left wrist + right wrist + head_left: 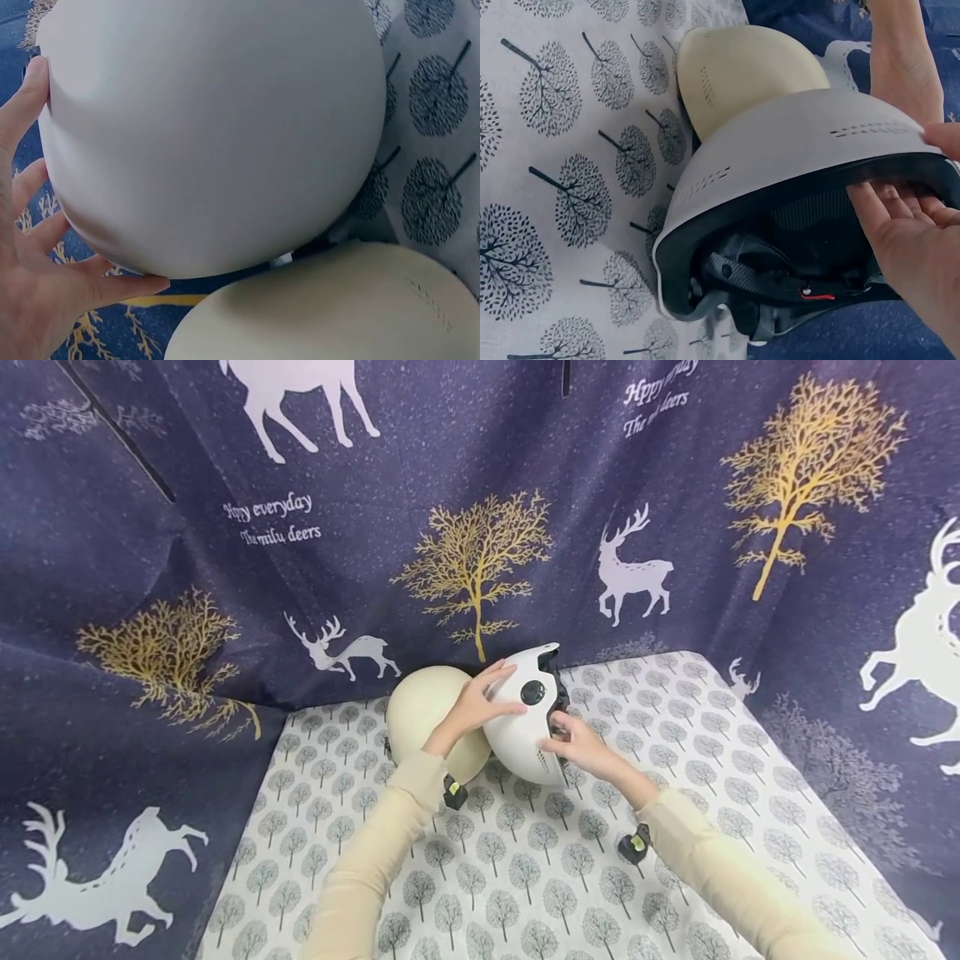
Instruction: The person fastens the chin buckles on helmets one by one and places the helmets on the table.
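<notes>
A white helmet [517, 743] is tilted on its side, its opening facing right in the head view. My left hand [480, 700] grips its shell from the left, with thumb and fingers spread over the curve. On the opening's edge, my right hand [583, 748] holds the rim, its thumb outside on the shell and the other fingers inside, as the right wrist view shows. Dark padding and a strap with a red mark [817, 296] show within. Close behind, to the left, stands a cream helmet [420, 710], partly covered by the left hand and the white helmet.
A tablecloth [525, 868] with grey tree prints covers the table. Dark blue fabric [360, 560] with deer and golden trees hangs right behind the helmets and along both sides. Small black devices with yellow marks [454, 793] sit at both wrists.
</notes>
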The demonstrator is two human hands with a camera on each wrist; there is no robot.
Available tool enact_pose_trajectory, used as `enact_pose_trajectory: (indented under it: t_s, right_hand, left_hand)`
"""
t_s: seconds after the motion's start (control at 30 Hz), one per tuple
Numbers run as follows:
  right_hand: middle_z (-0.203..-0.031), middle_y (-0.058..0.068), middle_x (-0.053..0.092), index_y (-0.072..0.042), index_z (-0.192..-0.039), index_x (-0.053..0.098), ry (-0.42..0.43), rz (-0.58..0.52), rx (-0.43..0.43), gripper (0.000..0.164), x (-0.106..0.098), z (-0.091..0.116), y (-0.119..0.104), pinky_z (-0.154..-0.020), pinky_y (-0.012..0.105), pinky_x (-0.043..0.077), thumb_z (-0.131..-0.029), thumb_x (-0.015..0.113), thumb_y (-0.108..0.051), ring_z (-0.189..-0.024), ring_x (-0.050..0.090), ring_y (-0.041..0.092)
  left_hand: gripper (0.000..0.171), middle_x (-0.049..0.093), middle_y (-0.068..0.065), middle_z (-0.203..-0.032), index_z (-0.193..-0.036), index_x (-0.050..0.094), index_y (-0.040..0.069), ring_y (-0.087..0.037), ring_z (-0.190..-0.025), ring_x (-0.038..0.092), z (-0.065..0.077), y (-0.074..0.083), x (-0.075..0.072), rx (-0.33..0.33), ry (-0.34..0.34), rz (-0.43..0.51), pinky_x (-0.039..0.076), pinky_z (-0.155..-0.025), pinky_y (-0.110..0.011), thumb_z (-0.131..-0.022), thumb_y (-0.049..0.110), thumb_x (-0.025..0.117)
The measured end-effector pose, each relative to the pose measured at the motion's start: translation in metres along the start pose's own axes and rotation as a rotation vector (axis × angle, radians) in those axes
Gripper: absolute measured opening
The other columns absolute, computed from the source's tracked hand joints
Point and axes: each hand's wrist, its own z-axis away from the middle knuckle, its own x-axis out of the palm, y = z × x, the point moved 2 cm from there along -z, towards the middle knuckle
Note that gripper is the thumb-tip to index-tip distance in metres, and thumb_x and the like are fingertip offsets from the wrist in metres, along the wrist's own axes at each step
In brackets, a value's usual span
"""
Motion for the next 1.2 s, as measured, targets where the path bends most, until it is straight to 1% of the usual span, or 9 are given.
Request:
enact_pose_trajectory:
  t_s: [0.2, 0.37, 0.57, 0.7, 0.8, 0.9, 1.0, 1.1, 1.2]
  right_hand:
    - [-0.115, 0.023, 0.057, 0.006, -0.117, 0.052, 0.014, -0.048, 0.042, 0.036, -0.005, 0.003, 0.007, -0.083, 0.034, 0.059, -0.094, 0.062, -0.020, -0.106, 0.065, 0.034]
    - [-0.121, 0.028, 0.058, 0.009, -0.133, 0.048, 0.073, -0.017, 0.046, 0.048, -0.019, 0.001, 0.007, -0.086, 0.037, 0.059, -0.096, 0.059, -0.021, -0.102, 0.067, 0.030]
    - [-0.106, 0.021, 0.067, 0.003, -0.114, 0.061, 0.222, 0.125, -0.020, 0.032, -0.039, 0.000, -0.003, -0.082, 0.029, 0.057, -0.094, 0.064, -0.022, -0.087, 0.068, 0.018]
    - [-0.091, 0.011, 0.066, -0.001, -0.101, 0.060, 0.288, 0.155, -0.021, 0.024, -0.046, 0.000, -0.006, -0.074, 0.019, 0.051, -0.092, 0.067, -0.022, -0.076, 0.059, 0.005]
    - [-0.087, 0.010, 0.066, -0.001, -0.101, 0.059, 0.336, 0.185, -0.058, 0.024, -0.051, 0.000, -0.009, -0.072, 0.015, 0.049, -0.090, 0.069, -0.021, -0.075, 0.058, 0.005]
    - [-0.092, 0.015, 0.066, 0.001, -0.106, 0.059, 0.384, 0.220, -0.124, 0.028, -0.055, -0.001, -0.015, -0.075, 0.021, 0.052, -0.089, 0.070, -0.018, -0.079, 0.062, 0.015]
    - [-0.107, 0.020, 0.065, 0.002, -0.116, 0.058, 0.387, 0.229, -0.164, 0.036, -0.058, -0.004, -0.019, -0.081, 0.036, 0.057, -0.089, 0.071, -0.018, -0.091, 0.063, 0.027]
    - [-0.121, 0.022, 0.061, 0.001, -0.124, 0.056, 0.338, 0.232, -0.187, 0.041, -0.060, -0.006, -0.021, -0.087, 0.048, 0.055, -0.090, 0.070, -0.017, -0.102, 0.062, 0.034]
    - [-0.131, 0.021, 0.057, -0.001, -0.131, 0.055, 0.272, 0.236, -0.195, 0.045, -0.059, -0.006, -0.018, -0.090, 0.049, 0.054, -0.091, 0.068, -0.018, -0.109, 0.061, 0.036]
  left_hand:
    - [0.072, 0.030, -0.011, -0.160, -0.144, 0.050, 0.013, -0.030, -0.150, 0.026, -0.001, 0.003, 0.003, 0.009, 0.000, 0.018, 0.021, -0.122, -0.052, -0.079, 0.019, 0.081]
    - [0.073, 0.031, -0.012, -0.160, -0.143, 0.051, 0.011, -0.032, -0.149, 0.027, -0.004, 0.009, 0.003, 0.025, -0.003, 0.000, 0.020, -0.122, -0.052, -0.078, 0.018, 0.082]
    - [0.073, 0.029, -0.008, -0.161, -0.143, 0.051, 0.015, -0.036, -0.149, 0.025, -0.005, 0.015, 0.005, 0.019, -0.013, -0.080, 0.019, -0.120, -0.059, -0.077, 0.025, 0.082]
    - [0.074, 0.029, -0.008, -0.161, -0.142, 0.052, 0.014, -0.039, -0.148, 0.025, -0.006, 0.018, 0.007, 0.032, -0.003, -0.110, 0.020, -0.119, -0.061, -0.076, 0.026, 0.083]
    - [0.074, 0.030, -0.009, -0.161, -0.142, 0.052, 0.014, -0.040, -0.147, 0.026, -0.006, 0.021, 0.010, 0.047, 0.001, -0.124, 0.020, -0.119, -0.061, -0.076, 0.027, 0.084]
    - [0.074, 0.030, -0.013, -0.160, -0.141, 0.052, 0.013, -0.042, -0.147, 0.024, -0.006, 0.026, 0.013, 0.072, -0.005, -0.141, 0.020, -0.118, -0.063, -0.076, 0.026, 0.083]
    - [0.073, 0.030, -0.017, -0.159, -0.141, 0.053, 0.012, -0.044, -0.147, 0.023, -0.006, 0.030, 0.019, 0.108, -0.013, -0.149, 0.020, -0.117, -0.065, -0.076, 0.025, 0.084]
    - [0.073, 0.030, -0.017, -0.159, -0.140, 0.054, 0.011, -0.043, -0.147, 0.022, -0.006, 0.032, 0.024, 0.137, -0.017, -0.153, 0.019, -0.118, -0.064, -0.075, 0.025, 0.084]
    - [0.073, 0.031, -0.016, -0.159, -0.139, 0.054, 0.011, -0.042, -0.147, 0.021, -0.003, 0.034, 0.027, 0.146, -0.019, -0.148, 0.018, -0.118, -0.064, -0.075, 0.025, 0.084]
